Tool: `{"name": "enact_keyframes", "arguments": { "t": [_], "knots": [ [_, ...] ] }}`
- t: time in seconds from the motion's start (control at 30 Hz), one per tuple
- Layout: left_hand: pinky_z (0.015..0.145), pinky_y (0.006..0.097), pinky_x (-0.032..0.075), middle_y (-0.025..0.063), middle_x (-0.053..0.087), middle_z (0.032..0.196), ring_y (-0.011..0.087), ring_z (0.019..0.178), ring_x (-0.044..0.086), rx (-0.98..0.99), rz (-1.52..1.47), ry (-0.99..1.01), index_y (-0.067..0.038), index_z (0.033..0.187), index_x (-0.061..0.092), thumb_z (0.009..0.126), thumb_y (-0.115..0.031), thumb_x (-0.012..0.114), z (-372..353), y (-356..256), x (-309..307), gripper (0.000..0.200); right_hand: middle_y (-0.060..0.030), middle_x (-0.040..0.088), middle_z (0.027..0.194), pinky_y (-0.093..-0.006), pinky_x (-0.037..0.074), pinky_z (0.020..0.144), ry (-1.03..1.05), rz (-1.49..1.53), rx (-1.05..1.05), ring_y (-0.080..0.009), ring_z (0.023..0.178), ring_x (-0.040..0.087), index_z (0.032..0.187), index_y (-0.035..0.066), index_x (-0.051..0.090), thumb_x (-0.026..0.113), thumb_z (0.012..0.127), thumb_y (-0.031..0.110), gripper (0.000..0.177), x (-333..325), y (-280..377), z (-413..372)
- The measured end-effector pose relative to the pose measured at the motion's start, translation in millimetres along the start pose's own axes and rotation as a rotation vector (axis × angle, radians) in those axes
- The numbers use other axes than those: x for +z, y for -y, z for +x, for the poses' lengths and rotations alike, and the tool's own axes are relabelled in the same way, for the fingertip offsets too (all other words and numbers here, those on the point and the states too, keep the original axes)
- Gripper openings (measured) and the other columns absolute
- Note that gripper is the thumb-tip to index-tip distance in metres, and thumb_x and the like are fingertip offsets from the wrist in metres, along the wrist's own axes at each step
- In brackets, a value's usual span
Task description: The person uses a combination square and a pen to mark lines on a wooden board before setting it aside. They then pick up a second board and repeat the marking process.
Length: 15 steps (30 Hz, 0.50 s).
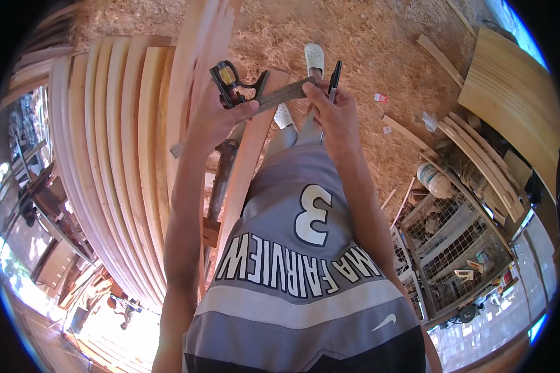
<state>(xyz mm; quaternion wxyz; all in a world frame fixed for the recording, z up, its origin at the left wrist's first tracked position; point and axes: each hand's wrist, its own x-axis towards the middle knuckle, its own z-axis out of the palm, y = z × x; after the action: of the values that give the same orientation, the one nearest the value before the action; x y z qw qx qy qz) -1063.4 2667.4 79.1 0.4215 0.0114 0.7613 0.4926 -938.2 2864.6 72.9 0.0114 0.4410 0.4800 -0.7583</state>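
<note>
Held out in front of me is a combination square with a dark head (226, 76) and a long steel blade (283, 96). My left hand (219, 122) is closed round it near the head, thumb lying along the blade. At the blade's far right end, the thumb and fingers of my right hand (336, 115) pinch its tip. That same hand also grips a pen (335, 78), dark end pointing up. Just below the square, a narrow timber board (250, 152) runs lengthwise beside my legs, partly covered by the left hand and the blade.
Long planks (115, 143) stand side by side on the left, with a wide board (196, 56) beside them. Wood shavings (379, 56) cover the ground. To the right are a wire-mesh frame (454, 248), a white bucket (434, 180) and a broad wooden panel (513, 87).
</note>
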Motion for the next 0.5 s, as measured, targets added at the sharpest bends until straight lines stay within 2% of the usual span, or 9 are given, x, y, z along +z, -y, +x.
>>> {"name": "enact_keyframes", "arguments": {
  "t": [0.17, 0.27, 0.33, 0.5],
  "knots": [
    [0.070, 0.0273, 0.057, -0.0003, 0.055, 0.089, 0.0101, 0.080, 0.063, 0.004, 0.005, 0.001, -0.003, 0.133, 0.057, 0.085, -0.012, 0.090, 2, -6, -2, 0.059, 0.0113, 0.045, 0.063, -0.0218, 0.027, 0.046, -0.025, 0.026, 0.000, 0.0005, 0.050, 0.035, 0.096, 0.007, 0.071, 0.076, 0.100, 0.024, 0.018, 3, 3, -1],
    [0.070, 0.0279, 0.056, -0.0002, 0.057, 0.089, 0.0102, 0.079, 0.063, 0.032, 0.047, -0.006, -0.002, 0.129, 0.058, 0.085, -0.013, 0.090, 5, 2, -4, 0.056, 0.0109, 0.047, 0.063, -0.0216, 0.028, 0.046, -0.027, 0.051, -0.007, 0.0005, 0.049, 0.036, 0.101, 0.005, 0.072, 0.077, 0.100, 0.022, 0.018, 2, -1, 2],
    [0.070, 0.0286, 0.055, -0.0001, 0.058, 0.089, 0.0106, 0.079, 0.063, -0.016, 0.025, -0.016, -0.002, 0.126, 0.058, 0.085, -0.014, 0.091, 5, 2, -4, 0.054, 0.0105, 0.048, 0.062, -0.0216, 0.028, 0.046, -0.031, 0.064, -0.016, 0.0004, 0.049, 0.036, 0.104, 0.004, 0.073, 0.077, 0.099, 0.022, 0.019, 1, -1, 3],
    [0.072, 0.0301, 0.057, 0.0014, 0.061, 0.091, 0.0121, 0.081, 0.065, -0.013, -0.012, 0.001, -0.001, 0.126, 0.056, 0.087, -0.013, 0.090, 0, -6, -3, 0.053, 0.0090, 0.051, 0.064, -0.0206, 0.027, 0.045, -0.031, 0.039, 0.020, 0.0002, 0.049, 0.038, 0.108, 0.002, 0.073, 0.078, 0.099, 0.022, 0.022, 3, 6, 0]
  ]
}}
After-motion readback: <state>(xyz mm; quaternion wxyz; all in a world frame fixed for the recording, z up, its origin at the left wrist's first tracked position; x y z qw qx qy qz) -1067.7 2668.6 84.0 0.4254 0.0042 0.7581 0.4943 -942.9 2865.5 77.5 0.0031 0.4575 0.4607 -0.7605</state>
